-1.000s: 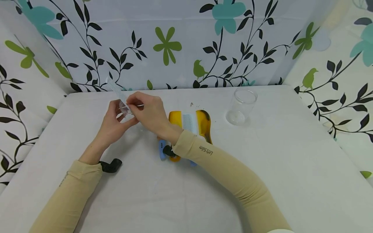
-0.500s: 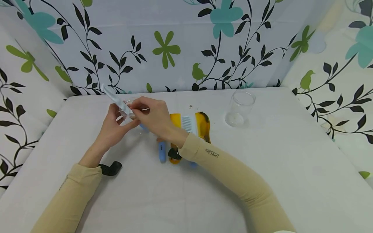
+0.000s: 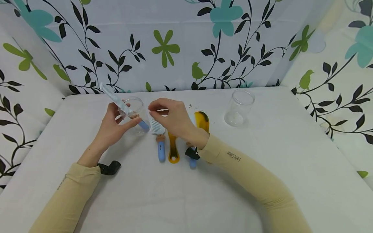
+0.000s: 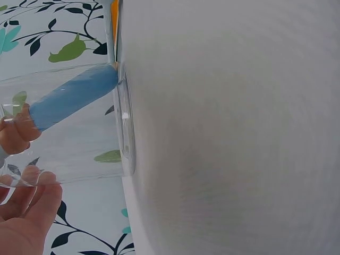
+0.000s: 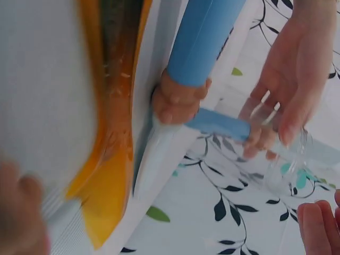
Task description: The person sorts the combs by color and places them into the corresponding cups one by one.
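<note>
One comb (image 3: 112, 98) already leans inside the left jar (image 3: 143, 111), which the left hand (image 3: 112, 127) grips; right hand (image 3: 176, 118), loosely bent, holds nothing, and other combs (image 3: 161, 150) seem still waiting

White table (image 3: 291, 145) with brown specks (image 3: 190, 105), before a backdrop (image 3: 116, 30) of leafy branches (image 3: 207, 52), green birds (image 3: 197, 71), teal flowers (image 3: 226, 16).

Left of centre, a jar (image 3: 143, 111) on the bench (image 3: 140, 197), the left grip (image 3: 116, 124) at its left side. A comb (image 3: 114, 97) leans inside, handle down, top past the rim toward upper left. Right of the jar, four combs in a row (image 3: 173, 145) lie at centre, beneath the right grip (image 3: 176, 118). Second jar (image 3: 239, 108): right of centre, farther back. Curtain (image 3: 180, 19) behind.
</note>
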Demonstrator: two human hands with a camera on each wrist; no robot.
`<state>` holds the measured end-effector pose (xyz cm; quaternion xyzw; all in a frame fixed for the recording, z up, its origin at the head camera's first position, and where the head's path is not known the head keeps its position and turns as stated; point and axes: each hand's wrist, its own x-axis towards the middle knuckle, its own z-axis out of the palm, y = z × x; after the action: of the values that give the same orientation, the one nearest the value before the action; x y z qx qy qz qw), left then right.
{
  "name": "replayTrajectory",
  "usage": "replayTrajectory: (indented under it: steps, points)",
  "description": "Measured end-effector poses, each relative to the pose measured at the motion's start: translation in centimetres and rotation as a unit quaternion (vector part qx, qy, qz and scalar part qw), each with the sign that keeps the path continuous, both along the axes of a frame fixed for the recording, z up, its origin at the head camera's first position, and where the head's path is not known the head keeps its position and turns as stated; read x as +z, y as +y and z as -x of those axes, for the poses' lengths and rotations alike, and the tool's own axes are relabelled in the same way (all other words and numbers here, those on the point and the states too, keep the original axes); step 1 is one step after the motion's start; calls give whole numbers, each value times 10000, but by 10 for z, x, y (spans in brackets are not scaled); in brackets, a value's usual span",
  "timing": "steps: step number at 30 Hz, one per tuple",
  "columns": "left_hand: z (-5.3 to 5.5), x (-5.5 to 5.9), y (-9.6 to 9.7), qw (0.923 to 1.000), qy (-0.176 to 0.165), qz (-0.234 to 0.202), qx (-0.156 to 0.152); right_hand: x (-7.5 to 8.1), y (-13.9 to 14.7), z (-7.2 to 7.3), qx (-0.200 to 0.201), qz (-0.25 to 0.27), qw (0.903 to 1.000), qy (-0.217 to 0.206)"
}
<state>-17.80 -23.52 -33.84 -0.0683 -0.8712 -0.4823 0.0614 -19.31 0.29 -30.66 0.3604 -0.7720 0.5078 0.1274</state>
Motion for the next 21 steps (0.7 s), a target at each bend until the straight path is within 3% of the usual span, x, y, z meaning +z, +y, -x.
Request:
replayTrajectory:
  steps: [10,21]
  points:
    - [1,0,0,10000,57,32,-32,4,61,0,-431,-86,9990,10]
    - [0,1,0,9999,-40,95,12,-3,118,-7,-1249,-573,9894,476]
